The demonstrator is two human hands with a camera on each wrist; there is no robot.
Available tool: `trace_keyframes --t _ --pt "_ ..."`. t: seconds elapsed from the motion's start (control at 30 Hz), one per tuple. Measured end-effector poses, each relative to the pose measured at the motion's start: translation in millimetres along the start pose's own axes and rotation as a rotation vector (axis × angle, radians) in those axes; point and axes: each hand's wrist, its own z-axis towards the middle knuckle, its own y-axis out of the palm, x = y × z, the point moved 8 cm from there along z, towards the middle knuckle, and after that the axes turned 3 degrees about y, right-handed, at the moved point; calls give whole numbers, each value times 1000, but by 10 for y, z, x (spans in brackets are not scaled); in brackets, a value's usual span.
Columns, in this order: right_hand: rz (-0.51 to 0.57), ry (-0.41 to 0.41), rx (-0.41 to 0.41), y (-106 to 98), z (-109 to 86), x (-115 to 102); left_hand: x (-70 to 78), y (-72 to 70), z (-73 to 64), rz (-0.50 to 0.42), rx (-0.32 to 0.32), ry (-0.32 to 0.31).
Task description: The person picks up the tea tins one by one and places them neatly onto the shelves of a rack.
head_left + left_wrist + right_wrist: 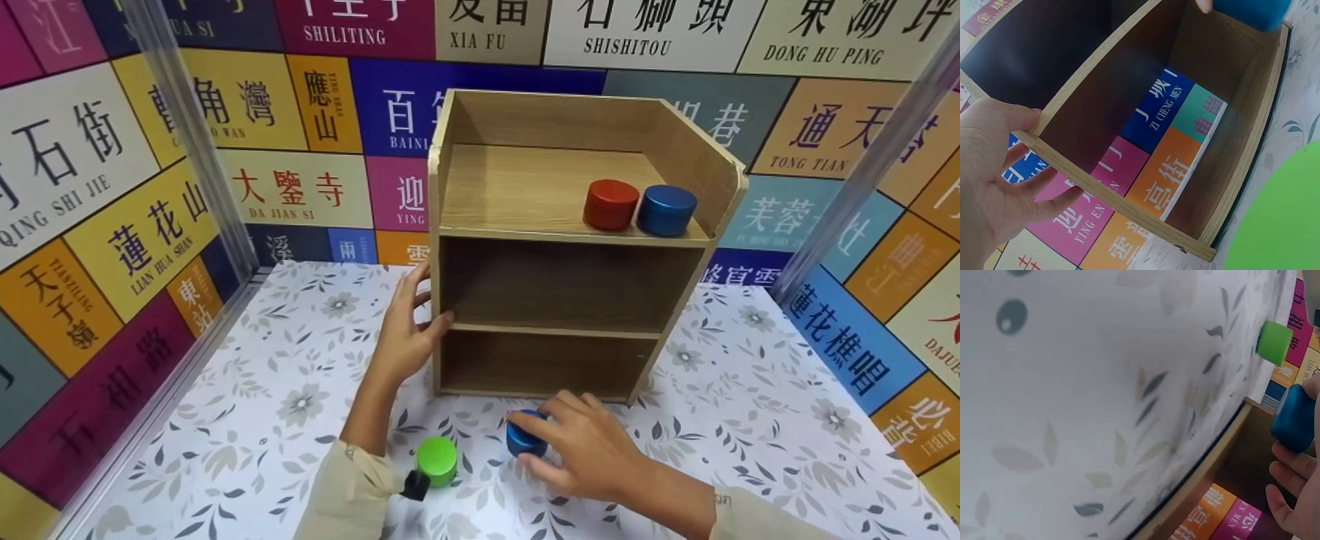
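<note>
A small wooden shelf point(551, 328) stands upright on the table. My left hand point(409, 330) grips its left side panel, thumb on the front edge and fingers round the outer face, as the left wrist view point(1033, 135) also shows. Low in front of the shelf, my right hand point(585, 446) pinches a blue cylinder point(525, 435) between thumb and fingers; it appears in the right wrist view point(1294, 419) too. Near my left sleeve sits a green cylinder point(437, 460). On the shelf's top level, a red cylinder point(611, 205) stands beside another blue cylinder point(667, 210), at the right.
The table wears a white cloth point(300, 397) with grey leaves and flowers. Behind and at both sides rise walls of coloured panels point(292, 187) with Chinese lettering. Clear plastic-looking posts point(199, 142) stand at the corners. A black piece point(415, 485) sits at my left cuff.
</note>
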Motion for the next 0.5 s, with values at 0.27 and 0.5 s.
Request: trace_keyframes --t 0.27,0.5 --pt "-25 26 -29 -148 78 98 158 -5 -42 -15 0 -7" --pt "-25 12 -16 -302 185 113 161 0 -42 -12 5 -5"
